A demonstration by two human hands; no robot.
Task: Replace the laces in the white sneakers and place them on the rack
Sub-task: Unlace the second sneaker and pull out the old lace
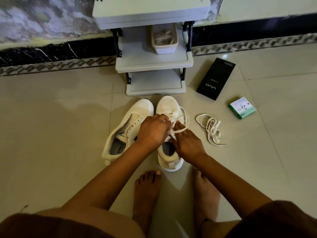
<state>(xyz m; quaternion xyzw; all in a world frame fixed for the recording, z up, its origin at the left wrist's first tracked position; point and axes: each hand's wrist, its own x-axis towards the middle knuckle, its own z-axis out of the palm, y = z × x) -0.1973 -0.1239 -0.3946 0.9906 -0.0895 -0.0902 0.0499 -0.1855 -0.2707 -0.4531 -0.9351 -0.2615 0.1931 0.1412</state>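
Observation:
Two white sneakers stand side by side on the tiled floor in front of the grey rack [154,64]. The left sneaker [127,129] has bare eyelets and no lace. Over the right sneaker [167,105] both my hands work a white lace [183,117] that loops across its tongue. My left hand [152,130] pinches the lace with curled fingers. My right hand [186,141] rests on the shoe's opening with the lace running over its fingers. A loose white lace [211,128] lies tangled on the floor to the right.
A white tub [164,48] holding more laces sits on the rack's middle shelf. A black phone box [216,79] and a small green-and-white box [241,108] lie on the floor at right. My bare feet [147,188] are just behind the sneakers.

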